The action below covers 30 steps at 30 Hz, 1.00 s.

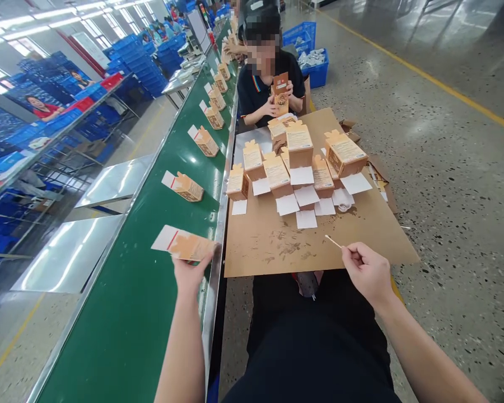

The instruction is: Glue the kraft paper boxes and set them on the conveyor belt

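My left hand is closed around a small orange-and-brown cardboard box over the near end of the green conveyor belt. The box's white flap points left, with a red line across its base. Pinched in the fingers of my right hand is a cotton swab, its tip toward the brown cardboard sheet. On that sheet, beyond both hands, stand several similar boxes with white flaps folded out toward me. Dark smudges mark the sheet in front of them.
A row of boxes runs up the belt, which has a metal edge. Across the sheet a co-worker holds a box. Blue crates sit on the floor behind. Metal tables stand left of the belt.
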Motion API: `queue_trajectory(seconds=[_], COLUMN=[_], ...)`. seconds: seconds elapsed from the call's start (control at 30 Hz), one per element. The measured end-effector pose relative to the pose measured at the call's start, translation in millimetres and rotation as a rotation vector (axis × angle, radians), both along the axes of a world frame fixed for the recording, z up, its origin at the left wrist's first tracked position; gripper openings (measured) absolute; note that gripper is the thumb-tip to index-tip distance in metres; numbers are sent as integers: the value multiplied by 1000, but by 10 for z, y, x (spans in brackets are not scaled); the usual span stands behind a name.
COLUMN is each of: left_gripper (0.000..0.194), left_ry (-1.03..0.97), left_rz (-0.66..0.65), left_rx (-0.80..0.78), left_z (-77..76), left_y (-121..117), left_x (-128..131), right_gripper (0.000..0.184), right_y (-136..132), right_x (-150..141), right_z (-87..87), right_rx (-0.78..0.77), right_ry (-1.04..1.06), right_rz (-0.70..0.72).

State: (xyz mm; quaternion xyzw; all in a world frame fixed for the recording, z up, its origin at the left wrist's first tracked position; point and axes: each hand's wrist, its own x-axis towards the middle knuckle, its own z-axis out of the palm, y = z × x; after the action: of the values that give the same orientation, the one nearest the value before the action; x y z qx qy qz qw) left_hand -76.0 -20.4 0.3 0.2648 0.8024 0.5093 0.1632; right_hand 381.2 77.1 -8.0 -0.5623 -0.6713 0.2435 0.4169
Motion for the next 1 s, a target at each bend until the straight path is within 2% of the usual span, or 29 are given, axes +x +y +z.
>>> queue_trajectory(seconds=[0.07, 0.17, 0.27, 0.33, 0.37, 0.43, 0.5, 0.57, 0.6, 0.7, 0.77, 0.8, 0.87, 0.93, 1.0], left_gripper=[95, 89, 95, 91, 83, 66, 54, 46, 43, 33, 30, 29, 28, 27, 28], left_ry=[36, 58, 141, 244, 286, 326, 279, 152, 82, -137, -201, -217, -235, -240, -232], left_rz=[100, 85, 117, 168, 166, 115, 31, -44, -72, -66, -79, -90, -107, -115, -110], left_rx=[-48, -194, -391, -476, -466, -322, -96, 75, 106, 25, -31, -51, -85, -111, -126], left_z=[52, 66, 40, 23, 20, 33, 82, 169, 221, 358, 393, 389, 349, 295, 248], left_y=[-101, -230, -427, -555, -583, -500, -173, 377, 702, 1648, 2095, 2238, 2365, 2303, 2086], left_x=[-357, -600, -560, -441, -367, -203, -40, 90, 138, 236, 296, 329, 396, 455, 495], right_gripper=[47, 51, 50, 48, 48, 50, 53, 55, 55, 53, 50, 49, 48, 49, 49], right_y=[62, 142, 127, 48, -4, -105, -167, -173, -157, -90, -68, -69, -96, -138, -169], right_x=[22, 28, 108, 217, 280, 403, 495, 538, 538, 481, 432, 415, 403, 421, 458], right_z=[12, 49, 93, 109, 110, 98, 76, 56, 53, 76, 115, 135, 170, 189, 197], right_rx=[-9, -14, -11, -22, -28, -41, -50, -62, -65, -45, -16, -4, 5, 5, 5], right_ry=[2, 9, -1, -16, -26, -46, -58, -61, -59, -38, -18, -14, -10, -4, 7], right_rz=[-8, -6, -47, -95, -123, -178, -231, -262, -266, -252, -238, -237, -245, -259, -273])
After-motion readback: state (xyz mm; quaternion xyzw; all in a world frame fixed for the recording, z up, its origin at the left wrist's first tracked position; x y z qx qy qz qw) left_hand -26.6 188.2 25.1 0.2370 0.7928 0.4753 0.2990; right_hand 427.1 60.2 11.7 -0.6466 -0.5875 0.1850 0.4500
